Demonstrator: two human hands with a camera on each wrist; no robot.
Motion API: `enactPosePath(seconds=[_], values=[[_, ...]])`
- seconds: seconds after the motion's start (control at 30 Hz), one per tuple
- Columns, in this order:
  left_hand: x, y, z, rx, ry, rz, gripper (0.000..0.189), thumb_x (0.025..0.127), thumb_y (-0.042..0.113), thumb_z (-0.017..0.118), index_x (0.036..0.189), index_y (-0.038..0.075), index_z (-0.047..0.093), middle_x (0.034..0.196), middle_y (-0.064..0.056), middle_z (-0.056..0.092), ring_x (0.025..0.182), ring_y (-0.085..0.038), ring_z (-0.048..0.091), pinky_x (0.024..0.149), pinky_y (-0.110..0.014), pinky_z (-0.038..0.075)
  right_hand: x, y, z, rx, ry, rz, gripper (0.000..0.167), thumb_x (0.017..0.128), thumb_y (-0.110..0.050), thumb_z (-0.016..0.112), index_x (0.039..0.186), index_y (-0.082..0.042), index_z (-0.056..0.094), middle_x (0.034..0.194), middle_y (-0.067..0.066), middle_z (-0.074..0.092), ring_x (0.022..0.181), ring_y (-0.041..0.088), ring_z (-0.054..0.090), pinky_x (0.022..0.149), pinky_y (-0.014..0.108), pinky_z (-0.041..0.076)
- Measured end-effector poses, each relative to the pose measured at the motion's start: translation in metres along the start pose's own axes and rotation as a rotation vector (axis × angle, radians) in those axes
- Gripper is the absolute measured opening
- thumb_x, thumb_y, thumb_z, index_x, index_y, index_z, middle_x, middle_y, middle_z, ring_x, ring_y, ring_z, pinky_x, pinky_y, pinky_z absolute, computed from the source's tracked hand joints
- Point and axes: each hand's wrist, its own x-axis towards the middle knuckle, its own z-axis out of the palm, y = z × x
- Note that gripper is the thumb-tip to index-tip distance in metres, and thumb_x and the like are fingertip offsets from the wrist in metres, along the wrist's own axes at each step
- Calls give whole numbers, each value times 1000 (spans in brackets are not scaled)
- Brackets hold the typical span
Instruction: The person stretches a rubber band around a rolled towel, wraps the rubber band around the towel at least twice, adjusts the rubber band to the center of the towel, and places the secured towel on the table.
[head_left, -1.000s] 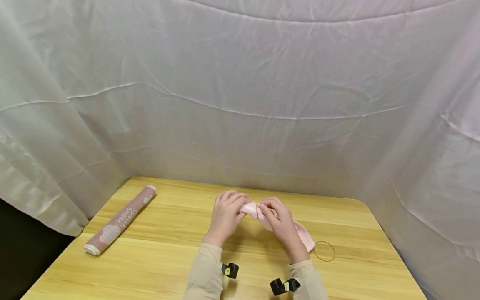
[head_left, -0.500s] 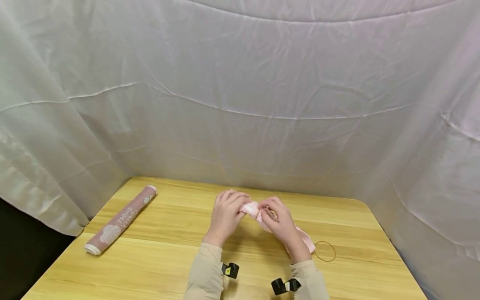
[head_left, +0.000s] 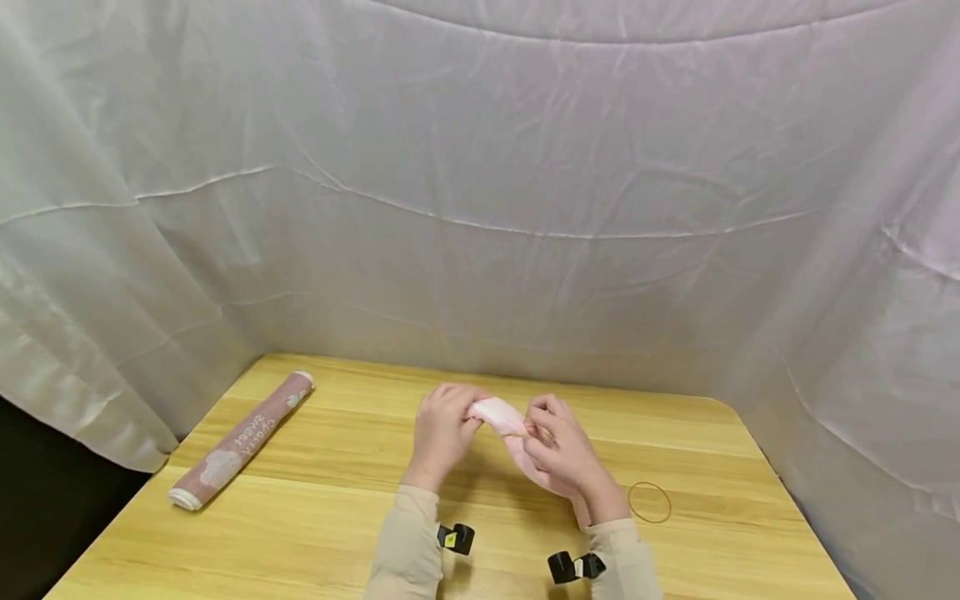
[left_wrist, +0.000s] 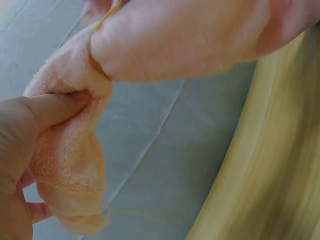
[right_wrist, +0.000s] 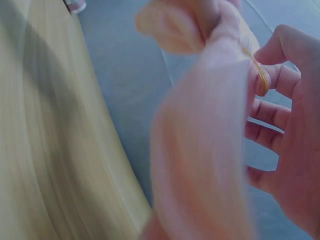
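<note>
Between both hands a rolled pink towel (head_left: 528, 467) is held up over the table, its long end drooping toward the right forearm. My left hand (head_left: 441, 429) grips one end, and the left wrist view shows the thumb pressed into the fluffy cloth (left_wrist: 70, 160). A yellow rubber band (left_wrist: 95, 52) runs round the towel and squeezes it in. My right hand (head_left: 562, 442) pinches that band; in the right wrist view the band (right_wrist: 261, 80) loops over a finger beside the thumb.
A second rolled towel (head_left: 240, 442), dusky pink with white lettering, lies on the left of the wooden table (head_left: 337, 533). Another rubber band (head_left: 649, 502) lies flat at the right. Grey-white curtain (head_left: 480, 250) hangs behind and along the sides.
The left hand has shifted slightly left with its end of the towel. The right hand has moved a little right with the band, and more of the towel's length shows beneath it.
</note>
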Motion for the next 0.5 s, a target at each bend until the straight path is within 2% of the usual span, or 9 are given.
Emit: enactPosePath(seconds=[0.13, 0.33, 0.5], values=[[1, -2, -3, 10, 37, -23, 22, 71, 16, 83, 90, 17, 72, 95, 1, 75, 89, -19, 66, 87, -46, 52, -1, -1, -1, 2, 28, 25, 17, 81, -16, 69, 76, -20, 53, 97, -2, 54, 99, 17, 47, 82, 37, 41], [1, 2, -2, 26, 15, -24, 18, 75, 18, 81, 90, 15, 71, 94, 1, 75, 89, -21, 66, 87, -46, 52, 1, -5, 2, -17, 88, 42, 20, 81, -21, 77, 87, -16, 58, 98, -1, 57, 99, 16, 51, 85, 39, 46], [2, 5, 1, 46, 1, -74, 13, 79, 18, 78, 89, 16, 70, 92, 1, 74, 88, -20, 67, 89, -45, 52, 3, -9, 4, 18, 193, -33, 22, 78, -9, 79, 92, -11, 63, 101, 5, 60, 100, 19, 55, 89, 36, 48]])
